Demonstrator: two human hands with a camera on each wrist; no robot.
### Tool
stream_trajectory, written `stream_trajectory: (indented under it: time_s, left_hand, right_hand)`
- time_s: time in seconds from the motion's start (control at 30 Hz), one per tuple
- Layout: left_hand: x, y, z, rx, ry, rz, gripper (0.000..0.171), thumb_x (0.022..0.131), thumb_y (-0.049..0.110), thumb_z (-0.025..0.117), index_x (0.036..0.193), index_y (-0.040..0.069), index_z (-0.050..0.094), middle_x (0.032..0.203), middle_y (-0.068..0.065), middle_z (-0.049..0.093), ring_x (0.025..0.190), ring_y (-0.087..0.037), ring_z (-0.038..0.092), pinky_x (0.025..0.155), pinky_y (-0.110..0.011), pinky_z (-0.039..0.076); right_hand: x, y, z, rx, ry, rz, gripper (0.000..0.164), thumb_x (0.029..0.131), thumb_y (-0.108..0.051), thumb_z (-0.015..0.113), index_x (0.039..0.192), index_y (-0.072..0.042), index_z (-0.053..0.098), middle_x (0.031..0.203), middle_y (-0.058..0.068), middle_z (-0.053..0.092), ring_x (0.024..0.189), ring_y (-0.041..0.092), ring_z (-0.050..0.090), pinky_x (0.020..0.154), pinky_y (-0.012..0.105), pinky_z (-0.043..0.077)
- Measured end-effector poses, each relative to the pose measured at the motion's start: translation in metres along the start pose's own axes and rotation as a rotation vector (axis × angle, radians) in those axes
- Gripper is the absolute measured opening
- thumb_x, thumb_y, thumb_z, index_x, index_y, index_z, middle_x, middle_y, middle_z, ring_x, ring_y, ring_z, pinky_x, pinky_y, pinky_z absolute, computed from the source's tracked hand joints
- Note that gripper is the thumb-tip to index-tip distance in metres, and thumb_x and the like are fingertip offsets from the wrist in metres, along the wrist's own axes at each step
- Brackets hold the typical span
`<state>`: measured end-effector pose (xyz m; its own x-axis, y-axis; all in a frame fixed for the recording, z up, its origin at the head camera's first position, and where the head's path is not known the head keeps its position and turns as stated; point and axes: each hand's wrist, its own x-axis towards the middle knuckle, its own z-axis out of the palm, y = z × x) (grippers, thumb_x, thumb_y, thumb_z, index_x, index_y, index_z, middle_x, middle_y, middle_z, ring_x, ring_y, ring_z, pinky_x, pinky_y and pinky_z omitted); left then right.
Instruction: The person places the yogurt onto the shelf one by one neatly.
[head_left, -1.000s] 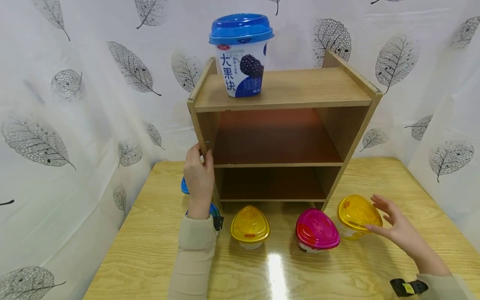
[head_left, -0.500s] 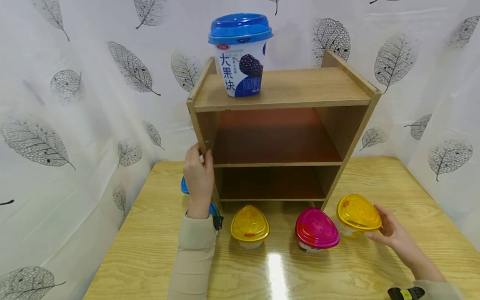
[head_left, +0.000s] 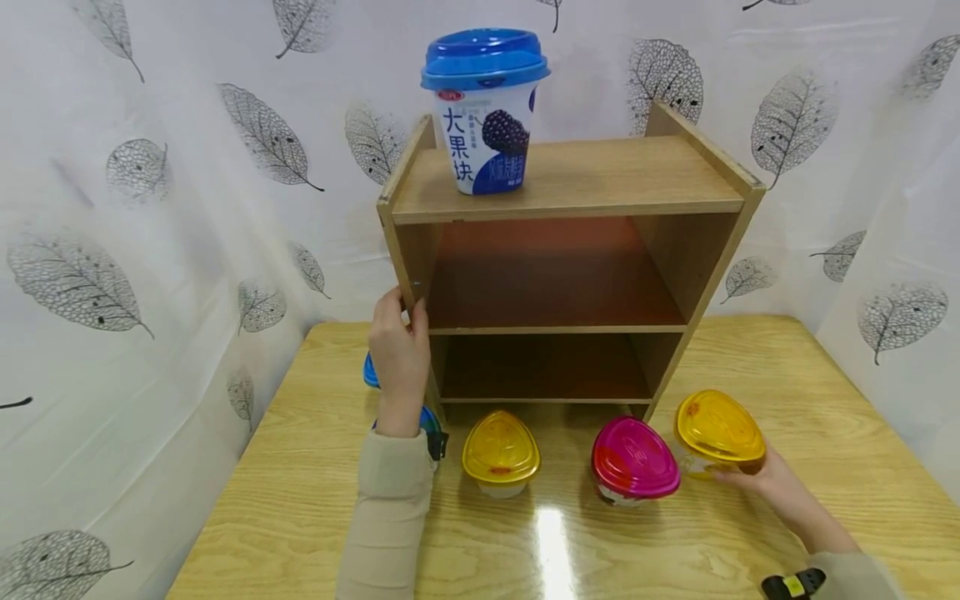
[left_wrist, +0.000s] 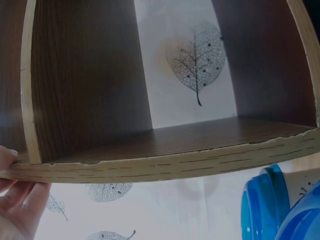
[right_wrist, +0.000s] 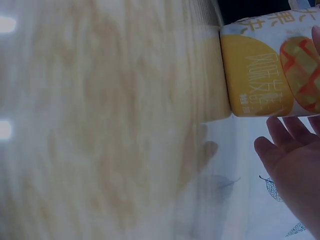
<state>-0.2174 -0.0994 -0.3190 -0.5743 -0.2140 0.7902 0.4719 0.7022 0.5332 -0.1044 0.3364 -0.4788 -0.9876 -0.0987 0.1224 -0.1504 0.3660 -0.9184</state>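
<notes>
Cup [head_left: 716,433], yellow lid, fruit print

We can read 3 big blue Chinese signs, 大果块, on the white cup with the blue lid [head_left: 483,112] on top of the wooden shelf [head_left: 600,175]. The smaller print on it is too blurry. The yellow cup [right_wrist: 265,70] has Chinese print too, but we cannot read it.

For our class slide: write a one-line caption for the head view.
Left hand grips the wooden shelf side; right hand holds a yellow-lidded cup.
</notes>
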Motion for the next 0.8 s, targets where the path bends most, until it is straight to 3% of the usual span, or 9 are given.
stream_trajectory:
  time_s: [0.37, 0.7, 0.8]
  left_hand:
    - [0.000, 0.000, 0.000, 0.002, 0.005, 0.009, 0.019, 0.086, 0.007, 0.056, 0.096, -0.008, 0.056, 0.089, -0.020, 0.058, 0.081, -0.031, 0.058, 0.066, -0.038, 0.051]
    - [0.000, 0.000, 0.000, -0.003, -0.001, 0.002, 0.020, 0.086, 0.008, 0.056, 0.097, -0.008, 0.056, 0.091, -0.020, 0.058, 0.082, -0.031, 0.058, 0.067, -0.038, 0.050]
    - [0.000, 0.000, 0.000, 0.000, -0.003, -0.003, 0.019, 0.086, 0.008, 0.056, 0.097, -0.008, 0.056, 0.091, -0.020, 0.058, 0.082, -0.031, 0.058, 0.067, -0.038, 0.051]
  right_hand:
    - [0.003, -0.004, 0.005, -0.129, 0.050, 0.081, 0.060, 0.076, -0.004, 0.067, 0.122, 0.009, 0.031, 0.100, -0.029, 0.043, 0.090, -0.012, 0.042, 0.073, 0.009, 0.035]
    - [-0.001, -0.007, 0.004, -0.166, 0.080, 0.078, 0.057, 0.076, -0.005, 0.067, 0.120, 0.009, 0.033, 0.098, -0.030, 0.044, 0.088, -0.011, 0.043, 0.071, 0.009, 0.037]
    - [-0.001, -0.012, -0.001, -0.153, 0.093, 0.069, 0.049, 0.077, -0.004, 0.066, 0.118, -0.002, 0.040, 0.098, -0.030, 0.045, 0.088, -0.011, 0.044, 0.070, 0.009, 0.037]
